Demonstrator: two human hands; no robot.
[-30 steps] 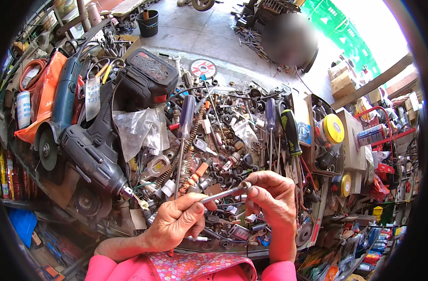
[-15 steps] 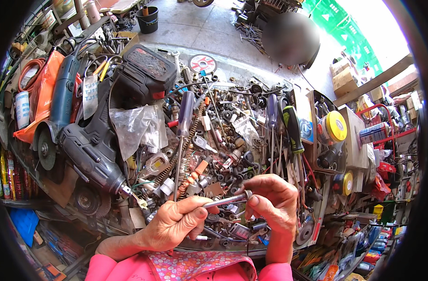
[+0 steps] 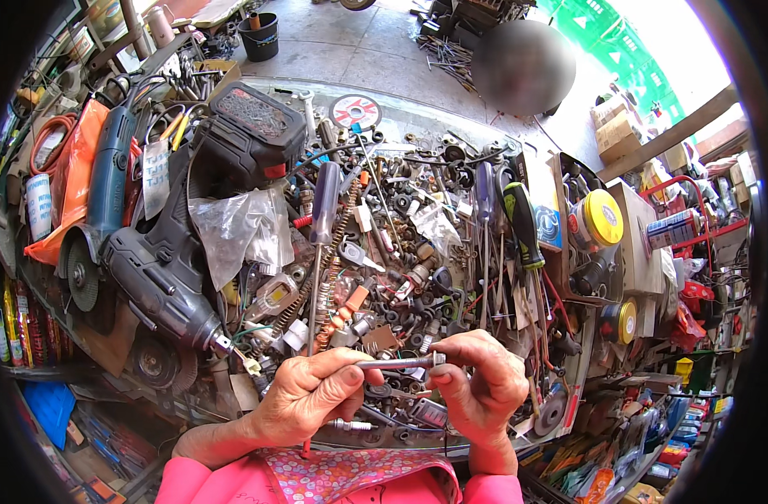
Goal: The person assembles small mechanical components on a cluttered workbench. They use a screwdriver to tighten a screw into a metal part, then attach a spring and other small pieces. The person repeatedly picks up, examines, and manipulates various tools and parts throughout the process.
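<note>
Over the cluttered bench I hold a long metal bolt (image 3: pixel 401 364) roughly level. My left hand (image 3: pixel 304 399) is closed, pinching its shank end between thumb and forefinger. At the other end, the thumb and forefinger of my right hand (image 3: pixel 491 386) curl around the flanged head, one below it and one above. How firmly these fingertips press on it is hard to see. Beneath the hands lie loose small parts, among them a spark plug (image 3: pixel 350 425) and an orange-and-copper piece (image 3: pixel 348 309). A long screwdriver (image 3: pixel 325 202) with a purple handle lies just beyond my left hand.
To the left lie a black cordless impact wrench (image 3: pixel 170 277) and a blue angle grinder (image 3: pixel 109 168). A green-and-black screwdriver (image 3: pixel 522 223) and yellow-lidded jars (image 3: pixel 602 220) are at the right. A cutting disc (image 3: pixel 355 112) lies at the far edge, with a black bucket (image 3: pixel 259 38) on the floor beyond.
The bolt has swung from a slant to nearly level, its head moving slightly left and down. My right thumb has slid from the head's side to below it.
</note>
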